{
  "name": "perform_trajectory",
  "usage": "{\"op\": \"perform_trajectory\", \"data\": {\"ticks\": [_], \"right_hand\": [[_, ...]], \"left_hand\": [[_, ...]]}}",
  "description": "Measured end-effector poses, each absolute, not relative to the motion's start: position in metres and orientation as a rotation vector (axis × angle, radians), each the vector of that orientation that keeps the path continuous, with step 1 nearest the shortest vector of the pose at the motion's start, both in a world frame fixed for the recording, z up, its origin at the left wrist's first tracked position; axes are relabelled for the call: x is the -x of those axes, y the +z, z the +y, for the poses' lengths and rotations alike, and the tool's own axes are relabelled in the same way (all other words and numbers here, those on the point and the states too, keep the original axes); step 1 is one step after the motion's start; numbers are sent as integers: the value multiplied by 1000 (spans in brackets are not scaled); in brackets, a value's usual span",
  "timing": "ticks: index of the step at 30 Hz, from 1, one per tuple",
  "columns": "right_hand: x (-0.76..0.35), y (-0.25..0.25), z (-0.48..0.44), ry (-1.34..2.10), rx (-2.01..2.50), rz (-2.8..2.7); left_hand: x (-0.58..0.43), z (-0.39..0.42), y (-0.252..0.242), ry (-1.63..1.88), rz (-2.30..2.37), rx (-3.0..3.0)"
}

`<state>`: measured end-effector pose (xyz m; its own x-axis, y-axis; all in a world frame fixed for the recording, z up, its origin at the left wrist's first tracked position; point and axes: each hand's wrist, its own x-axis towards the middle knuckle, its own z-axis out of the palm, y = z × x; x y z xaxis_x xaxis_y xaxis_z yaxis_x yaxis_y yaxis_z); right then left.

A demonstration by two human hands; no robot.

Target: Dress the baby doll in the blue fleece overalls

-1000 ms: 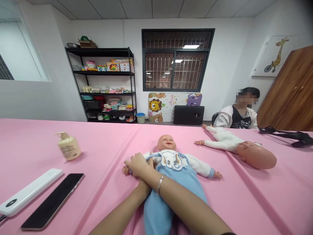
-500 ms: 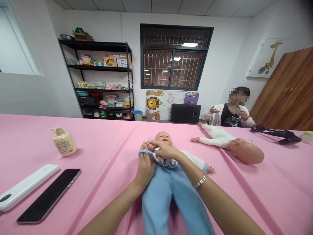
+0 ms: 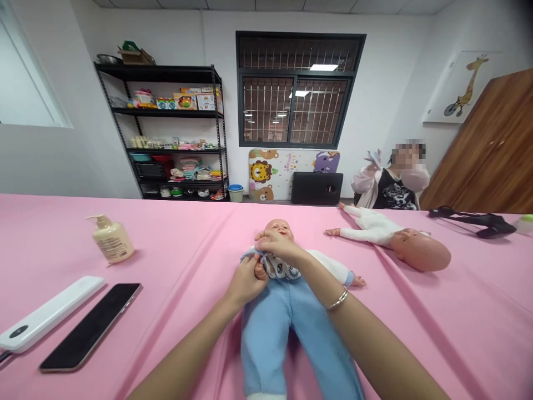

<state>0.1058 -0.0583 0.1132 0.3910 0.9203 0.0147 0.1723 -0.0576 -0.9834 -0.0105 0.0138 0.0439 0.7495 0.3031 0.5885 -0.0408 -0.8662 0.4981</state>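
Observation:
A baby doll [image 3: 291, 303] in a white printed top and light blue trousers lies on its back before me, its head away from me. My left hand [image 3: 246, 279] is closed around the doll's hand [image 3: 261, 271], whose small fist shows beside my thumb. Just above, the blue-edged sleeve [image 3: 249, 254] is bunched at my fingers. My right hand [image 3: 280, 247] reaches across the doll's chest, fingers bent at that sleeve and partly covering the chin; its fingertips' hold is partly hidden. The doll's other arm [image 3: 333, 269] stretches out to the right, hand bare beyond a blue cuff.
On the pink-covered table [image 3: 183, 244] stand a pump bottle [image 3: 112, 240], a white device [image 3: 52, 311] and a phone [image 3: 91, 328] at left. A second doll [image 3: 387, 233] in white lies at right, near a black strap [image 3: 474, 222]. A person [image 3: 393, 183] sits beyond.
The doll's fist now shows lower, by my left thumb, and the blue cuff has moved up off my left fingers. My right hand has shifted slightly up. The seated person has raised a hand.

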Motion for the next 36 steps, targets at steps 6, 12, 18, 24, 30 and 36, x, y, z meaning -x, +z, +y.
{"op": "perform_trajectory", "data": {"ticks": [6, 12, 18, 24, 30, 36], "right_hand": [[-123, 88, -36, 745, 1365, -816], [-143, 48, -39, 315, 1565, -1001], [-156, 76, -71, 110, 1868, -1227], [-198, 84, -111, 10, 2097, -1049], [-204, 31, -164, 328, 1913, -965], [-187, -5, -184, 323, 1707, -863]], "left_hand": [[20, 20, 53, 904, -66, -2115], [15, 64, 52, 1203, 442, -1077], [14, 125, 9, 1203, 940, -1239], [20, 145, -13, 1231, 1005, -1517], [21, 121, 8, 1399, 920, -1755], [-1, 12, 57, 1140, 261, -2068]]}}
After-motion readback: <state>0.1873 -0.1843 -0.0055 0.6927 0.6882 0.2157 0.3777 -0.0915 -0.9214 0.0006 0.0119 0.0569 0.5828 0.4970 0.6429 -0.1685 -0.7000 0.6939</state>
